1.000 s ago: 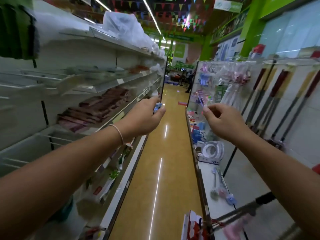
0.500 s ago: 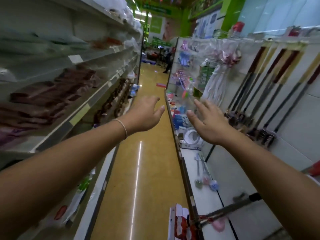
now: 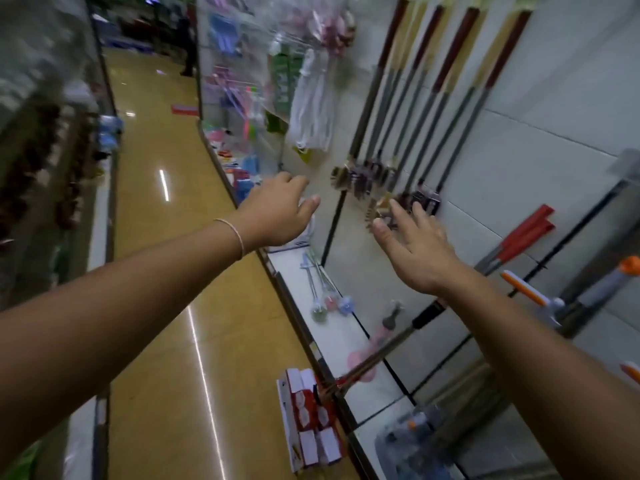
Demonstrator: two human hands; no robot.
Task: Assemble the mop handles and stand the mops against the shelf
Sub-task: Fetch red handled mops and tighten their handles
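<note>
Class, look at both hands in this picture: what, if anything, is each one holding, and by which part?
Nothing is held. The left hand and right hand both reach out empty, fingers relaxed.

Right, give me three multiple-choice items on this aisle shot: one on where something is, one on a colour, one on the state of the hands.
1. Where does the red-and-white boxed mop head stand?
A. on the floor against the shelf's edge
B. hung on the wall
C. in the left hand

2. What colour is the floor?
A. blue
B. yellow-brown
C. white

3. How are the hands?
A. both gripping a handle
B. one holding a bag
C. both open, holding nothing

Answers: 1 A, its box sits low on the floor beside the shelf base. 2 B, the glossy aisle reads yellow-brown. 3 C, the left hand and right hand reach forward with relaxed fingers, nothing in them.
</note>
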